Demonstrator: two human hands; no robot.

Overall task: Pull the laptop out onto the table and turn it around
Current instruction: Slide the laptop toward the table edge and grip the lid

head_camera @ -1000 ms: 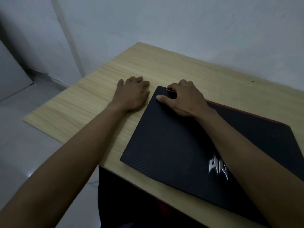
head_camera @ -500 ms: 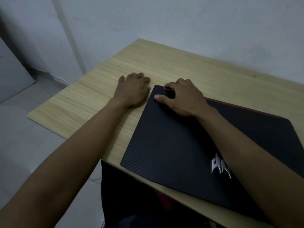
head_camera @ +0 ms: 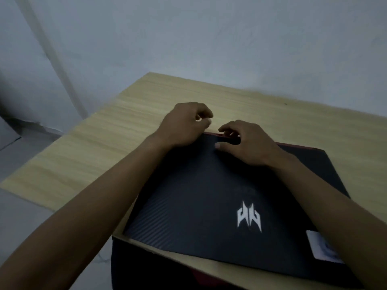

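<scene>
A closed black laptop (head_camera: 209, 195) with a silver logo (head_camera: 249, 216) and a red far edge lies flat on the light wooden table (head_camera: 104, 153), near its front edge. My right hand (head_camera: 249, 143) sits at the laptop's far edge, fingers hooked over the red rim and thumb pressed on the lid. My left hand (head_camera: 182, 124) is over the laptop's far left corner, fingers curled loosely with nothing seen in them. That corner is hidden under the hand. A white sticker (head_camera: 322, 245) marks the lid's near right corner.
A pale wall (head_camera: 209, 38) stands right behind the table's far edge. The table's left edge drops to a grey floor (head_camera: 21, 216). Something dark (head_camera: 146, 268) sits below the table's front edge. Bare wood lies left of the laptop and beyond it.
My left hand has lifted off the table and moved right onto the laptop's corner, its fingers now curled. The laptop sits squarer to me, its logo nearer the middle of the view.
</scene>
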